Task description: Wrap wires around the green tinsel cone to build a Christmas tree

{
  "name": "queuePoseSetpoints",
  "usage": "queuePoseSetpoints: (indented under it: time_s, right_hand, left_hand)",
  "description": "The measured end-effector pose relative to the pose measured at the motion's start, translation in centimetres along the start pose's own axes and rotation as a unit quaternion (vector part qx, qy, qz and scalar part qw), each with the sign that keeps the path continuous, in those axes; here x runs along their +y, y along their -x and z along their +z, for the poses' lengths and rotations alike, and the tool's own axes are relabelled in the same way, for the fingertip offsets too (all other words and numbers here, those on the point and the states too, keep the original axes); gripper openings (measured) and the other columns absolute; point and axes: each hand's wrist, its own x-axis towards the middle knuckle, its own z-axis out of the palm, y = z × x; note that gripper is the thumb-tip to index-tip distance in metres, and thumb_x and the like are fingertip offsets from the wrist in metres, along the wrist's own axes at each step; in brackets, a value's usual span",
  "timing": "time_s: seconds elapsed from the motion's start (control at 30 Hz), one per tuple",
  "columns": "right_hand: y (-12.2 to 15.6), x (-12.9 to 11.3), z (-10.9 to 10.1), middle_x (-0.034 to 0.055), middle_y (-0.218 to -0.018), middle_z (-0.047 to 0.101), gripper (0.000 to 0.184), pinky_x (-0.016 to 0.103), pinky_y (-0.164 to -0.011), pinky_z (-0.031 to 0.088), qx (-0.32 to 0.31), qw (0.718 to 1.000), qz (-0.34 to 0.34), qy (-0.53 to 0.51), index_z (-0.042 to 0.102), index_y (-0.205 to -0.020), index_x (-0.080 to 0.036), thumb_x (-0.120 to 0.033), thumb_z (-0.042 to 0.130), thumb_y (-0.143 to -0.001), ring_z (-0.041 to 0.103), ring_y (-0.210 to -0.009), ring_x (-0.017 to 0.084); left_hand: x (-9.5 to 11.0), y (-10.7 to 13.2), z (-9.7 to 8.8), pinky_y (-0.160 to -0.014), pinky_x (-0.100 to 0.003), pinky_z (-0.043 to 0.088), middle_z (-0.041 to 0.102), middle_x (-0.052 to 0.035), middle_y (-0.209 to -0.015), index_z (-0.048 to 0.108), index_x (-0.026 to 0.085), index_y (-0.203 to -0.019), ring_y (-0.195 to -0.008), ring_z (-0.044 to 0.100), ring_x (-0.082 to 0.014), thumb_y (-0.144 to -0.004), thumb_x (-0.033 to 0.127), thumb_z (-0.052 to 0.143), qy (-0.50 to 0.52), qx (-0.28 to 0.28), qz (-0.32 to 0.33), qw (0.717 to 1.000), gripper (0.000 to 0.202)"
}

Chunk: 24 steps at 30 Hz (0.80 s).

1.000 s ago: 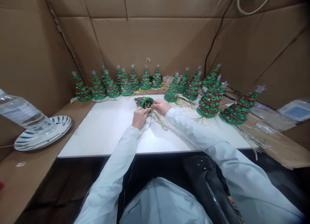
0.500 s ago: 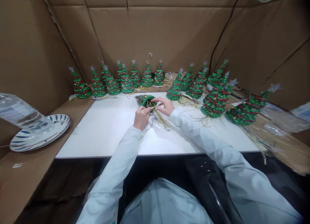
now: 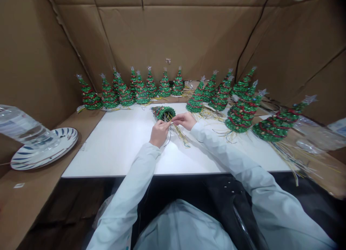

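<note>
A small green Christmas tree [image 3: 159, 111] lies on its side on the white board [image 3: 116, 145], its hollow base turned toward me. Yellow, white and dark wires [image 3: 181, 134] spill out of the opening onto the board. Just below the base, my left hand [image 3: 159, 132] pinches some of these wires between thumb and fingertips. From the right, my right hand [image 3: 186, 120] is closed with its fingertips on the wires, almost touching the left fingertips. Exactly which strands each hand grips is too small to make out.
Several finished-looking trees with star tops [image 3: 142, 91] stand along the back, and larger ones [image 3: 240, 113] crowd the right, trailing wires. At left a tilted plastic bottle [image 3: 25, 129] rests on a striped plate [image 3: 67, 136]. Cardboard walls [image 3: 173, 30] enclose the work area.
My right hand's raised fingers have come down from the tree's opening and closed on the wires beside my left hand. The tree has stayed in place.
</note>
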Motion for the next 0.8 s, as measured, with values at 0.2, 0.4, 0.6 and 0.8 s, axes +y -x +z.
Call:
queuePoseSetpoints:
  time_s: [0.2, 0.4, 0.6, 0.8]
  right_hand:
    - [0.4, -0.1, 0.6, 0.0006, -0.065, 0.068, 0.013, 0.026, -0.062, 0.055, 0.058, 0.998, -0.028, 0.010, 0.067, -0.076, -0.016, -0.017, 0.065, -0.064, 0.064, -0.058, 0.012]
    - [0.8, -0.6, 1.0, 0.0000, -0.066, 0.068, 0.010, 0.027, -0.065, 0.054, 0.097, 0.992, -0.035, 0.071, 0.068, -0.073, -0.018, -0.015, 0.064, -0.064, 0.064, -0.060, 0.013]
    - [1.4, -1.5, 1.3, -0.0010, -0.068, 0.069, 0.013, 0.025, -0.067, 0.052, 0.110, 0.985, -0.044, 0.128, 0.068, -0.073, -0.020, -0.012, 0.060, -0.066, 0.064, -0.063, 0.012]
    - [1.7, -2.0, 1.5, 0.0000, -0.069, 0.069, 0.017, 0.023, -0.066, 0.051, 0.116, 0.978, -0.042, 0.169, 0.068, -0.075, -0.018, -0.009, 0.056, -0.067, 0.064, -0.063, 0.012]
  left_hand:
    - [0.3, 0.0, 0.0, -0.069, -0.028, 0.046, 0.066, -0.0071, -0.077, 0.066, 0.017, -0.096, -0.072, 0.052, -0.0149, -0.086, 0.025, 0.043, 0.014, 0.009, -0.013, 1.000, 0.027]
    - [0.4, -0.1, 0.1, -0.066, -0.026, 0.045, 0.066, -0.0058, -0.077, 0.068, 0.018, -0.092, -0.071, 0.052, -0.0143, -0.084, 0.026, 0.047, 0.031, 0.027, -0.036, 0.999, 0.024]
    - [0.7, -0.3, 0.0, -0.069, -0.027, 0.045, 0.067, -0.0056, -0.078, 0.068, 0.018, -0.091, -0.071, 0.052, -0.0146, -0.083, 0.023, 0.047, 0.041, 0.024, -0.053, 0.997, 0.023]
    - [0.9, -0.4, -0.2, -0.070, -0.027, 0.045, 0.067, -0.0056, -0.081, 0.068, 0.017, -0.091, -0.073, 0.052, -0.0151, -0.084, 0.022, 0.046, 0.046, 0.012, -0.055, 0.997, 0.023]
